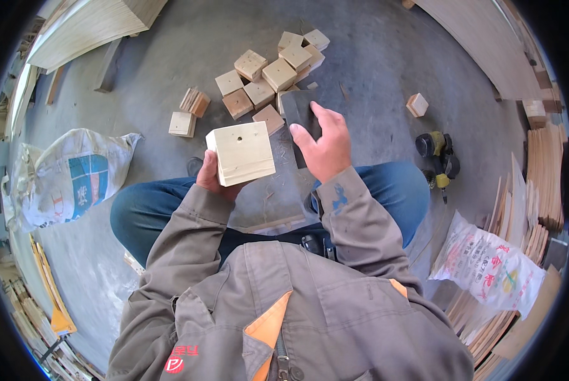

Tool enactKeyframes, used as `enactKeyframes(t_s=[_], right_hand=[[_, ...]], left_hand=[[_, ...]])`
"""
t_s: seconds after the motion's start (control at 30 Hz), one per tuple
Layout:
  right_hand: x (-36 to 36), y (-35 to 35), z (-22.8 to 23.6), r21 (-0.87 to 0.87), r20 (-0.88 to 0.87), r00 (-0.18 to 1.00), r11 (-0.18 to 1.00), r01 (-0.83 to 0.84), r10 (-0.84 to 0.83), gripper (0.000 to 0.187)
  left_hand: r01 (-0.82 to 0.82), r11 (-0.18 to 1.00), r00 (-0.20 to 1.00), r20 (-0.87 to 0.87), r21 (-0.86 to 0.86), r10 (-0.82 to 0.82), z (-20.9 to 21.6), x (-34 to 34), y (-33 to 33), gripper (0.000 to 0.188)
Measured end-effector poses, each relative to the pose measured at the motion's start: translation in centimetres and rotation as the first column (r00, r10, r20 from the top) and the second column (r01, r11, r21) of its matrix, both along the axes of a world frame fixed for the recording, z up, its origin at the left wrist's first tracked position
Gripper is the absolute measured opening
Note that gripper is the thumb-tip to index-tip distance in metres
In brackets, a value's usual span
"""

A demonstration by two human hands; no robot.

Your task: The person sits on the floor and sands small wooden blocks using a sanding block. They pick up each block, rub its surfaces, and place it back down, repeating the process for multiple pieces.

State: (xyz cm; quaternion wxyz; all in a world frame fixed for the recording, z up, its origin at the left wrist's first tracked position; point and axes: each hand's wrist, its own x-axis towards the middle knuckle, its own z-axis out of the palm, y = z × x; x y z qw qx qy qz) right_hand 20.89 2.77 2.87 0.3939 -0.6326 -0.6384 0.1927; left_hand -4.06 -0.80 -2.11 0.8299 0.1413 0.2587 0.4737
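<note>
In my left hand [216, 174] I hold a pale square wooden block [241, 152]. A small round hole shows in its upper face, and my thumb lies along its left side with the fingers underneath. My right hand [326, 143], just to the right of the block, grips a dark grey flat piece [297, 109] that looks like a sanding block. Its thumb and fingers close on the edges. The two held things are apart. Beyond them, a loose pile of similar wooden blocks [279, 75] lies on the floor, partly hidden by the dark piece.
Two blocks [182, 124] lie left of the pile, another [417, 105] to the right. A yellow-and-black power drill [438, 155] rests beside my right knee. White sacks [84, 178] flank me; wood strips [545, 178] are stacked at right, boards [94, 32] at far left.
</note>
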Motion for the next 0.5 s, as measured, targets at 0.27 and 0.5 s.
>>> enactKeyframes(t_s=[0.27,0.5], right_hand=[[-3.1,-3.3,1.6,0.078,-0.003,0.952,0.949,-0.306,0.307,0.063],[-0.8,0.3,-0.6,-0.025,0.016,1.0,1.0,-0.001,0.002,0.061]], left_hand=[[-0.071,0.993,0.996,-0.053,-0.09,0.066,-0.3,0.4,-0.2,0.074],[0.011,1.0,0.997,-0.076,0.002,-0.011,-3.0,-0.5,-1.0,0.084]])
